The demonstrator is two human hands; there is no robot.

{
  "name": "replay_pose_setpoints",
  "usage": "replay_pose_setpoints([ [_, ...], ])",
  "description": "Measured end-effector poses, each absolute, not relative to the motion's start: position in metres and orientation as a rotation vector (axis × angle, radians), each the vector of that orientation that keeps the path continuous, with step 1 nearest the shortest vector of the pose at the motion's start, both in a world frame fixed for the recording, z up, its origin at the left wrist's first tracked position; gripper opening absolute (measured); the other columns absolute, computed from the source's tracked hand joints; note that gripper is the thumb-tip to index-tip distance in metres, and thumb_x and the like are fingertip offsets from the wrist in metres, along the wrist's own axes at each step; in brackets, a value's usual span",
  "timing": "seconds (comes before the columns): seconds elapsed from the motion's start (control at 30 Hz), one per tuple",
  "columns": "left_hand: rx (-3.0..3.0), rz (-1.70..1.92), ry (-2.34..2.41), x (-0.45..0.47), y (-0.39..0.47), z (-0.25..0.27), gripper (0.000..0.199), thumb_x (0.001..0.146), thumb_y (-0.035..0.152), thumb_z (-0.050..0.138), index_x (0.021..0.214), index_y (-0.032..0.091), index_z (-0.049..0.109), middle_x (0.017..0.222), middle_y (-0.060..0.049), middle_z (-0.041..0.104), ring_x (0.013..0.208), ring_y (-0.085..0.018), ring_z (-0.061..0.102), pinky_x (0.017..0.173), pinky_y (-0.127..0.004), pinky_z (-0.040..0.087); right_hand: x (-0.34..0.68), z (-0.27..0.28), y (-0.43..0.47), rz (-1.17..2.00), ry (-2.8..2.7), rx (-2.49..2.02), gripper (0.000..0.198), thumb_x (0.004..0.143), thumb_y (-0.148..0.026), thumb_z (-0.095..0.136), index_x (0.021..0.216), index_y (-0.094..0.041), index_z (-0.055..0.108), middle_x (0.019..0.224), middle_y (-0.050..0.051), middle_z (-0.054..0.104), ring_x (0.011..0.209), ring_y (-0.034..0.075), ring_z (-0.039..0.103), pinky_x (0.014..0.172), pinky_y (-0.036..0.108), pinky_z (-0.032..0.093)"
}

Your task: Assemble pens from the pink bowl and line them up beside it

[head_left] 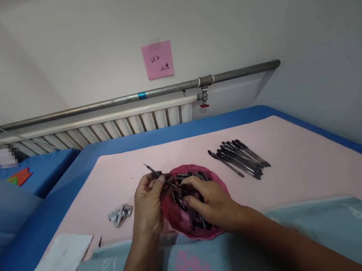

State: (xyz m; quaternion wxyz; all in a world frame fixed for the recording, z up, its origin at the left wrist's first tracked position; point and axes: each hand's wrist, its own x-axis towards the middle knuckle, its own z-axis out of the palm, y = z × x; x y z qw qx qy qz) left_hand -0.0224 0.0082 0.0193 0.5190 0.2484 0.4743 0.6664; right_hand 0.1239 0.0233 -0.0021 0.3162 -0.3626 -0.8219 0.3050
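Observation:
Pinched between the thumb and fingers of my left hand (149, 203) is a slim dark pen (154, 171), its bare tip pointing up and to the left. The pen's lower end reaches over a pink basket (200, 236) with a wavy rim. Loose black pen parts (193, 220) fill the basket, some of them caps. My right hand (212, 201) is over the basket, its thumb and forefinger curled close to the pen's lower end. Whatever lies between those fingertips is too small and dark to make out.
To the right, several capped black pens (240, 159) lie side by side on the pink mat (299, 157). Left of my hands are a crumpled wrapper (120, 214), a white paper (61, 259) and a small dark piece (100, 241). Blue-green cloth (322, 224) covers the near edge.

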Motion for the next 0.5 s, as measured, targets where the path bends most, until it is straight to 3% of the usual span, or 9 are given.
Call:
replay_pose_setpoints([
  [0.13,0.622,1.592,1.158,-0.027,0.009,0.019,0.022,0.063,0.020,0.071,0.079,0.012,0.058,0.075,-0.003,0.068,0.064,-0.010,0.063,0.060,-0.021,0.050,0.126,0.003,0.023,0.813,-2.178,-0.973,0.023,0.079,-0.013,0.047,0.101,-0.018,0.050,0.089,0.002,0.062,0.077,0.014,0.055,0.067,0.027,0.040],
  [0.23,0.640,1.639,1.206,-0.034,0.011,0.017,0.022,0.064,0.023,0.070,0.080,0.014,0.058,0.074,-0.002,0.066,0.067,-0.012,0.063,0.061,-0.024,0.050,0.130,0.007,0.023,0.685,-2.324,-1.068,0.009,0.077,-0.015,0.050,0.084,-0.017,0.055,0.079,0.003,0.060,0.071,0.015,0.052,0.062,0.027,0.037],
  [0.33,0.649,1.659,1.246,-0.039,0.012,0.016,0.022,0.065,0.026,0.069,0.082,0.014,0.059,0.072,0.000,0.064,0.065,-0.013,0.062,0.061,-0.026,0.050,0.132,0.005,0.018,0.555,-2.638,-1.077,0.007,0.069,-0.012,0.053,0.068,-0.016,0.059,0.069,0.004,0.059,0.062,0.015,0.050,0.056,0.027,0.032],
  [0.5,0.658,1.590,1.249,-0.035,0.011,0.017,0.022,0.065,0.026,0.068,0.081,0.014,0.061,0.070,-0.001,0.063,0.059,-0.011,0.059,0.056,-0.023,0.046,0.126,-0.003,0.008,0.328,-2.867,-1.118,0.011,0.067,-0.016,0.057,0.068,-0.014,0.068,0.074,0.010,0.063,0.062,0.019,0.053,0.057,0.030,0.032],
])
